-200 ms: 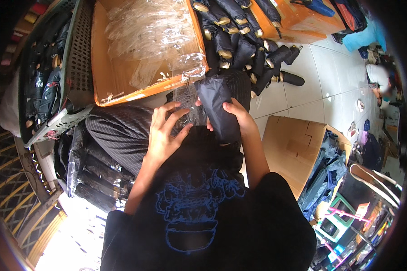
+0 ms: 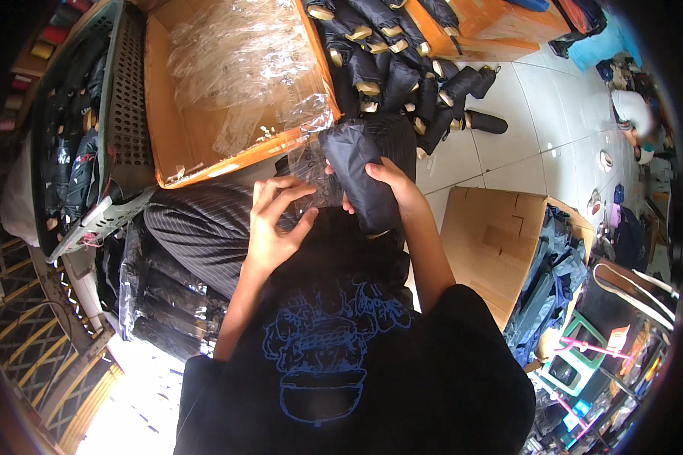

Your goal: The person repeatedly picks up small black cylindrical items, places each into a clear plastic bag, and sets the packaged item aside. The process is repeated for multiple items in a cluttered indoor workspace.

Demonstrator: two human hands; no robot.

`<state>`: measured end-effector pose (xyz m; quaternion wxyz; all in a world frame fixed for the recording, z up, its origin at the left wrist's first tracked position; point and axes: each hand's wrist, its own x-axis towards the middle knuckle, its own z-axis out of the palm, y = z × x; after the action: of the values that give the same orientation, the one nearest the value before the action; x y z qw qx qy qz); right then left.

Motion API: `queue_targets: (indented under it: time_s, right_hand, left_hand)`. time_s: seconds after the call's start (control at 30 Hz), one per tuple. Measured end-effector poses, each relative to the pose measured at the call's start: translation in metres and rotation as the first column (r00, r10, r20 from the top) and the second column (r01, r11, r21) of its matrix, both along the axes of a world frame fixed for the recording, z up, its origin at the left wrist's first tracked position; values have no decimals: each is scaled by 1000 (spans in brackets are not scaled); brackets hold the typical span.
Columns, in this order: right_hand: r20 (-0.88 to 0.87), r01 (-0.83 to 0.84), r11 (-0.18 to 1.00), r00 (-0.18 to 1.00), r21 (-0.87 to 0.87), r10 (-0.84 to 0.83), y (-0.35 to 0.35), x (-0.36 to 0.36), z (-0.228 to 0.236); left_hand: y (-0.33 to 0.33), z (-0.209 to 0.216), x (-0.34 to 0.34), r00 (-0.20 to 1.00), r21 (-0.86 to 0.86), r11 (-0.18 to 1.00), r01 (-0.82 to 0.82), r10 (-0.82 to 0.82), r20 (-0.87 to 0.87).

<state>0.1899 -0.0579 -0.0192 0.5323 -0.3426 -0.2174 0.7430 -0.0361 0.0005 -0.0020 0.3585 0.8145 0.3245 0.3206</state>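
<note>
My right hand point(image 2: 393, 186) is closed round a compact folded umbrella point(image 2: 359, 178) in a black fabric sleeve, tilted above my lap. Its thumb lies over the near side and its fingertips show at the left edge. Beside the umbrella, a clear plastic bag point(image 2: 306, 161) hangs between my hands, its upper end near the cardboard box's edge. My left hand point(image 2: 275, 227) is at the bag's left side with fingers curved and thumb apart from them. The fingertips are at or against the film; whether they grip it is hard to see.
An open cardboard box point(image 2: 235, 163) with clear plastic bags stands ahead. Black-sleeved umbrellas point(image 2: 387, 83) pile up beyond my knee. A grey crate point(image 2: 133, 114) of wrapped umbrellas is at left, another cardboard box point(image 2: 482, 243) with dark blue fabric items at right. A green stool point(image 2: 580, 353) stands behind it.
The whole view has shifted slightly, so the boxes and pile sit a little higher and farther left. The umbrella stays in my right hand; my left fingers remain by the bag.
</note>
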Motion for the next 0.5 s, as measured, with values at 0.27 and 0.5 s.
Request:
queue_targets:
  time_s: [0.27,0.5]
  right_hand:
    - [114,7,997,993,-80,2,-4,9,-2]
    - [-115,-103,993,989,-58,96,-48,23,14]
  left_hand:
    - [-2,-11,12,980,-1,980,-198,198,18]
    - [1,-9,37,945,26,944,-328,327,13]
